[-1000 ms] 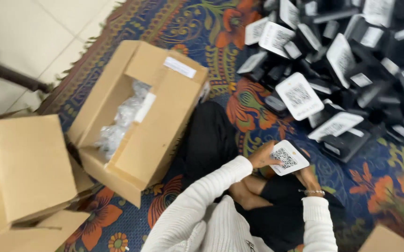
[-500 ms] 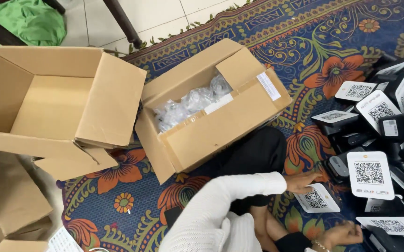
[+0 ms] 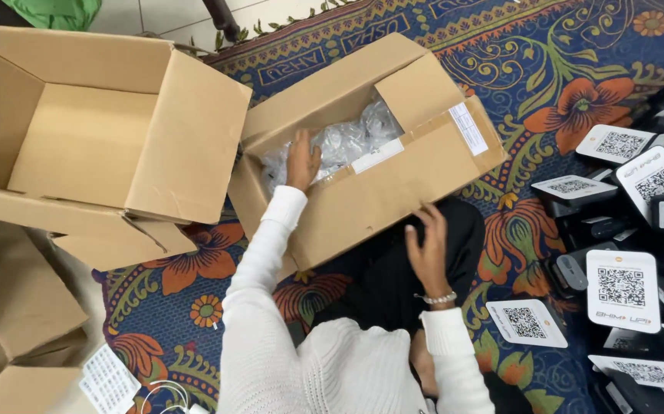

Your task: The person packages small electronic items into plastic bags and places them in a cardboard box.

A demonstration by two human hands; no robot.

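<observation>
Head camera view, looking down: a person in a white knitted sweater sits on a patterned carpet point(image 3: 547, 61), reaching into an open cardboard box point(image 3: 393, 184) that lies just in front of their knees. The left hand point(image 3: 302, 159) is inside the box mouth, fingers spread and resting on a heap of clear plastic packets point(image 3: 347, 142); it lies flat on them rather than closed around any one. The right hand point(image 3: 428, 249), a bead bracelet at the wrist, hangs open with fingers apart, just beside the box's near wall, and holds nothing.

The packets are all in the box, filling its far end; none lies out on the carpet. To the left a larger cardboard box point(image 3: 102, 130) lies open on its side with nothing in it, and more flattened or closed cartons sit below it at the frame's edge. To the right, well apart from the hands, is a crowded pile of black devices point(image 3: 577, 268) with white code cards point(image 3: 622, 290), and one loose card point(image 3: 526, 323) lies on the carpet near the right elbow.

Judged from this, the work with the packets looks barely begun: the box seems full, the big box is bare, and neither hand has lifted anything.
</observation>
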